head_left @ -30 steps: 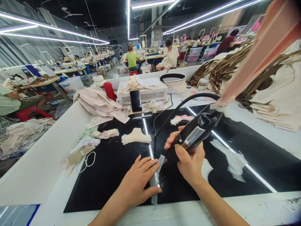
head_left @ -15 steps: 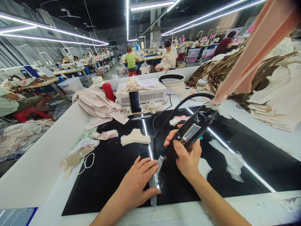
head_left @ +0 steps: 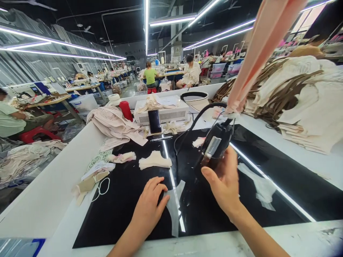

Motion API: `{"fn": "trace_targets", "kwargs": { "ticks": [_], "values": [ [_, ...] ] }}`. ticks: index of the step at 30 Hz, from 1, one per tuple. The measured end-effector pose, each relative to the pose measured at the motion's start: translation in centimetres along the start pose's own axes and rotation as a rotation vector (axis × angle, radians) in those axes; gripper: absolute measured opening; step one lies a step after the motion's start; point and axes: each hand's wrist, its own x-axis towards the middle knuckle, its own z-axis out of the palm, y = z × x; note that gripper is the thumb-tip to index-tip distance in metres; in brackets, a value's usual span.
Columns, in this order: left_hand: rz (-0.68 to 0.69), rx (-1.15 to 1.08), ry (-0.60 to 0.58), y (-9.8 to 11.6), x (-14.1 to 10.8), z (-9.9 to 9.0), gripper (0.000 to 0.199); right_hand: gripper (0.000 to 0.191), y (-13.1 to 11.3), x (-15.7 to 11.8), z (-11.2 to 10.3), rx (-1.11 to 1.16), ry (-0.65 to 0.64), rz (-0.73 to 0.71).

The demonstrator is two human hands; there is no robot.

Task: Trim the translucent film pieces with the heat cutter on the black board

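Holding a bulky black handheld tool (head_left: 214, 144), the right grip (head_left: 227, 178) is closed around its lower body, the thumb across the near side and the other fingers partly hidden; the tool leans above a glossy black sheet (head_left: 107, 214), its casing smooth and rounded, with a silvery rectangular plate on its face; a thick black cable (head_left: 199, 114) curves away in an arc behind it, and a soft, peach-pink cloth band (head_left: 257, 53), gathered into a knot near the tool's top, rises toward the ceiling.

The left grip (head_left: 151, 201) is empty and loosely spread, palm down, fingers slightly bent on the sheet; its thumb tip is at the edge of a curved, translucent whitish piece (head_left: 174, 210), thin and flared toward the top; a similar filmy piece (head_left: 259, 185) lies flat to the right of the tool.

Beyond the left grip sits a thick cream stack (head_left: 154, 160), layered, with a raised middle and wide ends; to its left is a crumpled pink-and-cream bundle (head_left: 124, 157); behind them are a slim pen (head_left: 161, 139), a dark-screened phone (head_left: 154, 121) leaning against a white, slotted box (head_left: 175, 114), and a rumpled heap of pale beige fabric (head_left: 115, 121); on the right of the white bench (head_left: 209, 242), floppy cream layers (head_left: 316, 110) lie beside tangled brown straps (head_left: 270, 96).
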Motion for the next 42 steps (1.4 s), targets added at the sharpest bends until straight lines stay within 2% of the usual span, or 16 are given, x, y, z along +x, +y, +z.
{"fn": "trace_targets", "kwargs": {
  "ticks": [2,3,4,5,6,7,9,13,15,17,20,24,27,31,36,42],
  "values": [
    [-0.013,-0.032,-0.002,0.2,0.1,0.0,0.008,0.055,-0.5,-0.4,-1.0,-0.097,0.206,-0.246],
    [-0.014,-0.049,-0.003,0.3,0.2,0.0,0.01,0.044,-0.8,-0.7,-1.4,-0.132,0.268,-0.374],
    [-0.011,-0.068,-0.002,0.4,0.2,0.0,0.011,0.036,-0.9,-1.2,-1.7,-0.172,0.246,-0.469],
    [-0.007,-0.091,-0.001,0.5,0.3,0.1,0.012,0.033,-1.0,-1.7,-1.8,-0.217,0.048,-0.508],
    [-0.004,-0.118,0.0,0.6,0.3,0.1,0.012,0.031,-0.9,-2.1,-1.7,-0.27,-0.256,-0.542],
    [-0.005,-0.147,-0.003,0.7,0.3,0.1,0.012,0.032,-0.7,-2.6,-1.4,-0.32,-0.456,-0.538],
    [-0.016,-0.196,-0.026,0.9,0.4,0.0,0.013,0.031,0.1,-3.3,-0.4,-0.411,-0.688,-0.48],
    [-0.108,-0.341,-0.103,1.1,0.7,-1.3,0.012,0.015,1.8,-3.4,1.6,-0.4,-0.872,-0.138],
    [-0.179,-0.491,-0.114,1.1,1.1,-2.3,0.011,0.021,2.2,-2.9,2.1,-0.344,-0.928,0.074],
    [-0.238,-0.686,-0.1,0.9,1.5,-3.1,0.012,0.026,2.4,-2.3,2.4,-0.297,-0.925,0.196],
    [-0.298,-0.917,-0.078,0.2,2.3,-3.5,0.021,0.027,2.6,-1.5,3.0,-0.264,-0.896,0.22],
    [-0.36,-1.042,-0.097,-0.7,3.2,-3.0,0.053,0.027,3.4,-0.8,4.1,-0.263,-0.828,0.218],
    [-0.384,-1.042,-0.084,-1.1,4.0,-2.8,0.058,0.026,4.3,-0.4,4.8,-0.32,-0.75,0.197],
    [-0.375,-0.893,0.005,-2.5,6.2,-3.2,0.05,0.027,5.6,0.4,5.5,-0.428,-0.67,0.12],
    [-0.311,-0.53,0.1,-4.7,9.4,-4.0,0.026,0.033,7.8,0.6,6.9,-0.612,-0.595,-0.012],
    [-0.215,-0.093,0.067,-5.8,10.9,-4.0,0.008,0.031,10.1,-0.2,8.1,-0.833,-0.563,-0.168]
  ]
}}
